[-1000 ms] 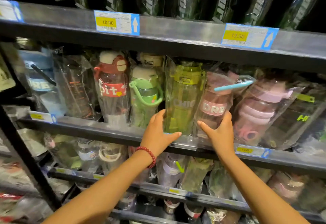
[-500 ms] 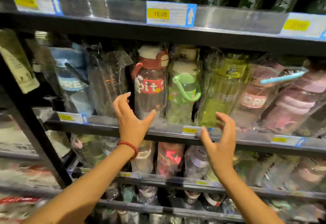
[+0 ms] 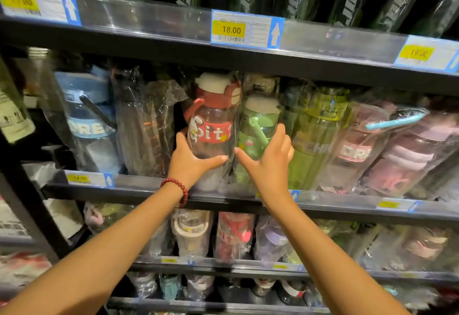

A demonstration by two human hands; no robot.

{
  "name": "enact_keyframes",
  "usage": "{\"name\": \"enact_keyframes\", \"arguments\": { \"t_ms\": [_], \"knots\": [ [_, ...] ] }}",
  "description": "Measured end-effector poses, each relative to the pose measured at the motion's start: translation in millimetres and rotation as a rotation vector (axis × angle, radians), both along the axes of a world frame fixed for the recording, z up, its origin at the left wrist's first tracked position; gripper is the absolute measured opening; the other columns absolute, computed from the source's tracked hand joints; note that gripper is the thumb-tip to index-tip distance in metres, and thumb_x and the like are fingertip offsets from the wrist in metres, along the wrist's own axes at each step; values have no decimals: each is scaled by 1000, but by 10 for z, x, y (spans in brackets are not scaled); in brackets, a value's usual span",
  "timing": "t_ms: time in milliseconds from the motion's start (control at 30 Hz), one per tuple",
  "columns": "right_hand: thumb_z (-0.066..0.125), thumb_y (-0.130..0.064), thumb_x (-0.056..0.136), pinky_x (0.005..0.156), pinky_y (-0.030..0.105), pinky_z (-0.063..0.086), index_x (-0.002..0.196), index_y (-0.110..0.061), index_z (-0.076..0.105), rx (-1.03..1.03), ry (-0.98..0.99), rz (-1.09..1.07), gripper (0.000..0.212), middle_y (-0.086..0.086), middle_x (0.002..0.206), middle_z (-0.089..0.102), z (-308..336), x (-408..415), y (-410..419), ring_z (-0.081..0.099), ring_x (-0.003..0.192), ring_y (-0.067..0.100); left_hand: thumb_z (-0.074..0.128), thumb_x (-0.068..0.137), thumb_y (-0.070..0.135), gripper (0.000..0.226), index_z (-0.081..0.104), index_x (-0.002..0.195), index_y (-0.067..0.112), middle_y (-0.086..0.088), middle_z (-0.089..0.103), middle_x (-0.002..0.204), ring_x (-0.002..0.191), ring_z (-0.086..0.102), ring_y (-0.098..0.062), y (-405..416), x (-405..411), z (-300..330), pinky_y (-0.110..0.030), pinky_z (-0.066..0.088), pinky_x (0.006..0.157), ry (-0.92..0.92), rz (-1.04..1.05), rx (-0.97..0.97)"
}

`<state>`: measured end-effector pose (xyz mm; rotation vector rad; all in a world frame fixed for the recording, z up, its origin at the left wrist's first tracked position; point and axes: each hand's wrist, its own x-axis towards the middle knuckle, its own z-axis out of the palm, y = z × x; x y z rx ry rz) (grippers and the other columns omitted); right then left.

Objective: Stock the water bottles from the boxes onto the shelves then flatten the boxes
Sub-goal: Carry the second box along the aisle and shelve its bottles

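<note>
Left hand (image 3: pixel 190 163): grip curled round red-capped bottle (image 3: pixel 213 126), low on its body.
Right hand (image 3: pixel 269 163): grip cupping green bottle (image 3: pixel 258 131).
Bottles: upright, side by side, touching, on middle shelf (image 3: pixel 149 186).

Light is dim and warm, strongest around the hands (image 3: pixel 231 163) and fading to near black above them. Glare streaks the clear price rail (image 3: pixel 149 19) overhead and the plastic wrappers. Shelves bow with wide-angle distortion, and detail blurs below the hands and toward both edges.
</note>
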<state>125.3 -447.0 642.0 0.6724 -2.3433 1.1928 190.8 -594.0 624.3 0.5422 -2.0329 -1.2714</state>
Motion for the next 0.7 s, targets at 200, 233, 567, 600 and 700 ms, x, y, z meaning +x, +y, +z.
{"name": "enact_keyframes", "arguments": {
  "t_ms": [200,233,567,600,700],
  "knots": [
    [65,-40,85,95,31,30,142,-7,26,-48,69,-68,76,13,127,43,-33,-22,-40,38,119,32,90,53,33,79,42,115,23,11,53,108,102,52,-7,-115,-32,-29,-19,40,83,13,-21,5],
    [65,-39,86,96,31,32,142,-6,27,-52,75,-65,75,13,127,44,-42,-23,-33,39,118,31,90,53,32,78,43,115,22,13,53,106,101,52,-7,-128,-36,-40,-15,40,79,16,-28,-1],
    [69,-29,85,101,21,21,147,-5,21,-118,-10,59,82,12,145,34,-42,-33,108,28,135,24,89,44,48,91,52,122,18,5,63,115,106,60,-8,-275,-45,-90,-22,48,87,-7,-111,14],
    [69,-29,85,102,21,21,147,-6,20,-109,-14,63,82,11,146,33,-30,-27,108,27,136,25,90,48,42,89,50,123,18,5,62,116,107,59,-9,-273,-45,-95,-21,46,86,-3,-111,17],
    [69,-31,84,105,29,27,149,-9,15,-93,-14,41,87,11,147,29,48,36,89,25,136,27,90,52,35,86,48,125,17,5,60,118,108,58,-10,-268,-62,-113,-15,42,82,3,-103,12]
  ]
}}
